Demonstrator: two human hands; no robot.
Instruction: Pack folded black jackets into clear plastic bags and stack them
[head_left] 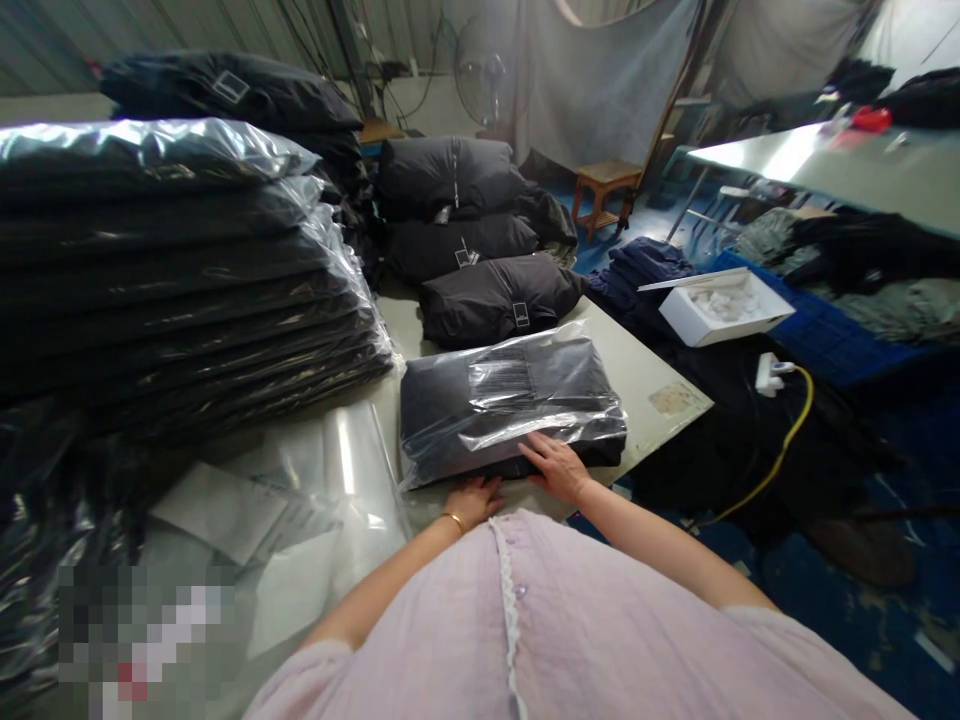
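A folded black garment in a clear plastic bag [517, 400] lies flat at the table's near corner, directly in front of me. My right hand [556, 467] rests on its near edge, fingers stretched out over the shiny film. Just to the left, my left hand [472, 503] is at the bag's near side, low by the table, with its fingers extended. Neither hand grips anything that I can see. Folded black garments with square labels [502, 300] are piled right behind the bag.
A tall stack of bagged black garments [172, 280] fills the left side. Clear plastic bags and sheets [341, 480] lie beside my left arm. To the right are the table corner [679, 400], a white box [724, 310], and a yellow cord [799, 430] with a white socket.
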